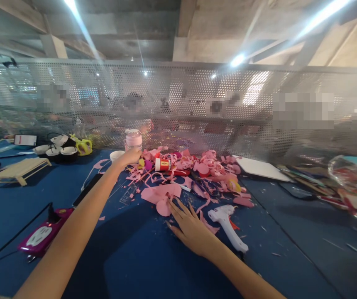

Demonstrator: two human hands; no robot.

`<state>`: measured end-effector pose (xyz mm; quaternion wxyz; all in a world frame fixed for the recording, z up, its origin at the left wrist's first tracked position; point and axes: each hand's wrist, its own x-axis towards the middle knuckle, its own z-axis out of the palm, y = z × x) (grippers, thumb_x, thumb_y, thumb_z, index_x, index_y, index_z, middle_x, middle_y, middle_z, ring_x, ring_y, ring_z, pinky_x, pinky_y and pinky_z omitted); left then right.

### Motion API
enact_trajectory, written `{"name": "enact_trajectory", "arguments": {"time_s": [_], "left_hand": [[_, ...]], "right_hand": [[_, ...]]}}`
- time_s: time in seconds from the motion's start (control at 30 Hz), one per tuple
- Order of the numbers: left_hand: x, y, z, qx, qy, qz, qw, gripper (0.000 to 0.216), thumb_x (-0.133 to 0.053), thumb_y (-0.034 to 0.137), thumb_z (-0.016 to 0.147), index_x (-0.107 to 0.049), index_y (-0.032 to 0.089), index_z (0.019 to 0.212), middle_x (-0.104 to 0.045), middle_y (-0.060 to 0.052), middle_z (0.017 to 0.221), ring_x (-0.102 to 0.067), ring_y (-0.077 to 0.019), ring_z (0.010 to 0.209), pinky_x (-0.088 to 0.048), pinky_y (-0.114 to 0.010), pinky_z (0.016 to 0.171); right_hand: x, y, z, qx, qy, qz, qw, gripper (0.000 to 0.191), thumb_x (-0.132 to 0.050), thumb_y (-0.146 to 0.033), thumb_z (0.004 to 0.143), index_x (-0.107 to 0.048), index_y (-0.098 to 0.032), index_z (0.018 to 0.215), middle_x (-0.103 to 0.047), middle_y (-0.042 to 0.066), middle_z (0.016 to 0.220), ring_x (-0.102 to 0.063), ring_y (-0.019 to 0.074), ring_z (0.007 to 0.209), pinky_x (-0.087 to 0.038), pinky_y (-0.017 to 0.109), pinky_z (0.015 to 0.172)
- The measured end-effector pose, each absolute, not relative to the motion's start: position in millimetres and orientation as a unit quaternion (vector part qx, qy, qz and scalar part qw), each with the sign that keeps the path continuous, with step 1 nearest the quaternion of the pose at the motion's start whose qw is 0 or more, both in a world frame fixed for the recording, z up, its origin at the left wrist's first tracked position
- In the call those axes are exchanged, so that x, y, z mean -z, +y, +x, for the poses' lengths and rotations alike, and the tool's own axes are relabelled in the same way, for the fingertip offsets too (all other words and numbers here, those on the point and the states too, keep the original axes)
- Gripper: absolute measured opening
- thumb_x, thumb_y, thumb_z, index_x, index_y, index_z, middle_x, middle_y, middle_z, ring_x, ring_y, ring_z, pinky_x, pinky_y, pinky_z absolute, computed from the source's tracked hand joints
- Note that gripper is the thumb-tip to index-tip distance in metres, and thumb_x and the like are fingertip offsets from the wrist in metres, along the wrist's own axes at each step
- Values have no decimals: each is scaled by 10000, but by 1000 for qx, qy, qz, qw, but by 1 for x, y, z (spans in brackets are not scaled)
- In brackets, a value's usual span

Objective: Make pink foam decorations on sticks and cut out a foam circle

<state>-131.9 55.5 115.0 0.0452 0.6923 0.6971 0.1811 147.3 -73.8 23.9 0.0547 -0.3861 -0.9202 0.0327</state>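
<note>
My right hand [191, 228] lies palm down on the blue table, fingers spread. Its fingertips touch a pink paper circle [163, 208] and the larger pink paper piece [156, 194] behind it. To its right lies a white hot glue gun [228, 228]. My left hand [131, 157] reaches forward to the left edge of a heap of pink paper scraps [209, 170], in front of a pink bottle [133, 140]. Its fingers are mostly hidden, so its grip is unclear. A red and white labelled tub [162, 164] lies on its side in the heap.
A white cup [116, 155] stands beside my left wrist. At left are a magenta power strip [41, 236] with a plug, a dark phone [88, 190], a small wooden rack [21, 169] and several bowls [69, 153]. A white board [261, 168] lies right, before a perforated metal screen [178, 95].
</note>
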Motion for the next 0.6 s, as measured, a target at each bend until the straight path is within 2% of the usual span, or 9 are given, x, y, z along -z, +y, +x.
{"name": "enact_trajectory", "arguments": {"time_s": [0.17,0.37,0.6], "left_hand": [[-119,59,-129,-227,667,693,153,253,-346,149,771,-569,102,662,-591,-72,657,-534,-169,665,-414,-274,634],[-117,46,-124,-244,620,681,303,180,-398,208,766,-531,125,680,-551,-31,586,-517,-121,540,-405,-233,507],[-122,44,-125,-252,589,687,342,169,-409,214,748,-520,137,646,-532,-19,597,-475,-104,545,-385,-235,539]], "right_hand": [[-25,-75,148,-33,-920,-386,60,557,-305,-385,893,-169,-228,1410,-233,43,1456,-197,256,1330,-223,525,1045],[-30,-78,147,-39,-917,-395,46,556,-290,-395,896,-187,-200,1407,-228,40,1457,-189,259,1331,-202,522,1052],[-29,-78,148,-40,-915,-399,44,561,-301,-402,893,-171,-228,1410,-216,25,1463,-167,259,1337,-202,513,1053]]}}
